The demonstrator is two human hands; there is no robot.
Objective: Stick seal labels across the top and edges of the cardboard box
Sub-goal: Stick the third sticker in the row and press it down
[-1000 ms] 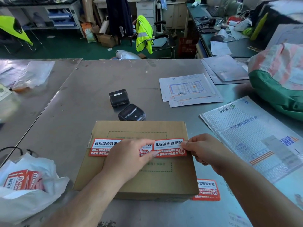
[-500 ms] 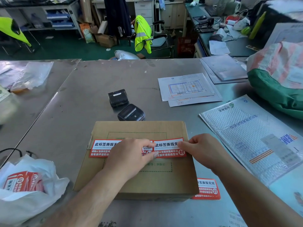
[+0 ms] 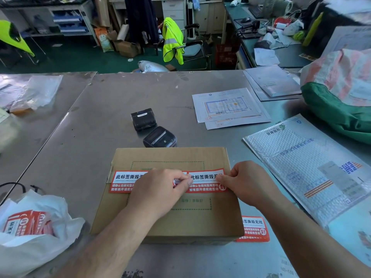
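While both hands' fingers [image 3: 185,182] pinch it, the right seal label [image 3: 204,180] lies across the box [image 3: 170,157].

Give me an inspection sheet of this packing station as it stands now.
Surface: grey metal table, scuffed.
Job's things: cardboard box bears two red seal labels end to end across its top; spare label on the table at its right corner; more labels in a white bag.
Clutter: two black printers, paper forms, bubble mailer.
Hands: left hand and right hand press the labels.
Cables: black cable at left edge.
Surroundings: office chair with hi-vis vest, cluttered desk.
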